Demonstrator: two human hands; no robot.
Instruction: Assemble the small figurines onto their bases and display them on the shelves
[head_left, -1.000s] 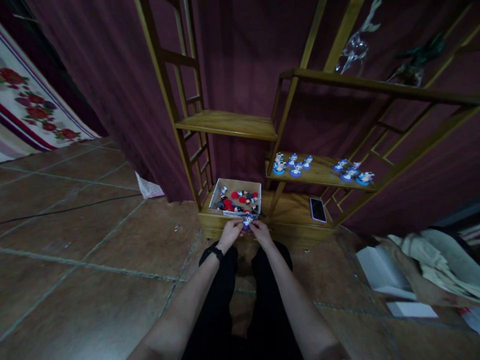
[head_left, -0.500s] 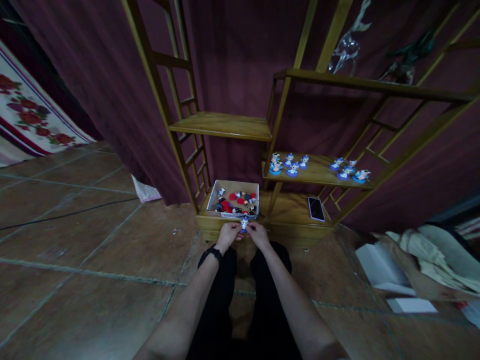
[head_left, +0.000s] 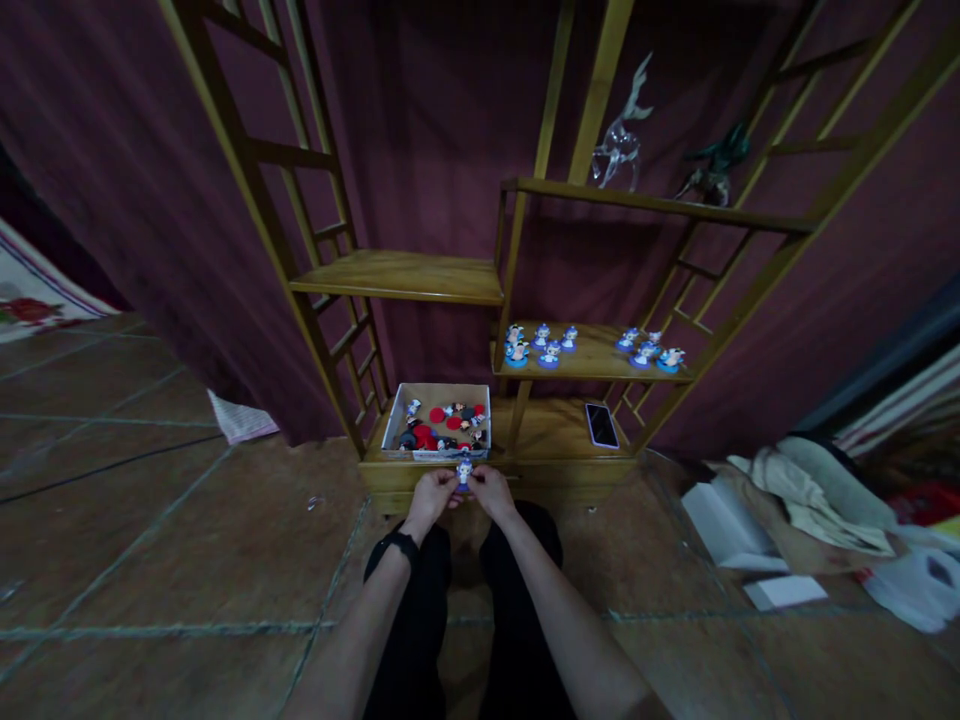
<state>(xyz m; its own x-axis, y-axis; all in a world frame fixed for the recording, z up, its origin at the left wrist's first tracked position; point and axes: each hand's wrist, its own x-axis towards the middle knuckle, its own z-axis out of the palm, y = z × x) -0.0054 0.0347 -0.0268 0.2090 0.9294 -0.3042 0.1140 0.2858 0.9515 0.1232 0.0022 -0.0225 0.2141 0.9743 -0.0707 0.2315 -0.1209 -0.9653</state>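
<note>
A small white-and-purple figurine (head_left: pixel 464 474) is held upright between my two hands, just in front of the low cabinet's front edge. My left hand (head_left: pixel 433 499) pinches it from the left, a dark band on that wrist. From the right, the fingers of my right hand (head_left: pixel 492 492) close on the same figurine. Right behind it stands an open cardboard box (head_left: pixel 392 428) with several figurines lying in it, some on red round bases. More purple and blue figurines (head_left: pixel 550 354) stand in two groups on the shelf (head_left: pixel 596 365) at the right.
A phone (head_left: pixel 601 425) lies on the lower shelf board. Higher up stand a clear glass deer (head_left: pixel 619 143) and a dark green ornament (head_left: pixel 716 170). A bare wooden shelf (head_left: pixel 397 274) juts out above the box. White boxes (head_left: pixel 727 525) and cloth (head_left: pixel 795 505) lie on the floor at right.
My view has swung to the right and slightly up, so the shelf unit appears farther left and lower. Both hands keep hold of the figurine in front of the box.
</note>
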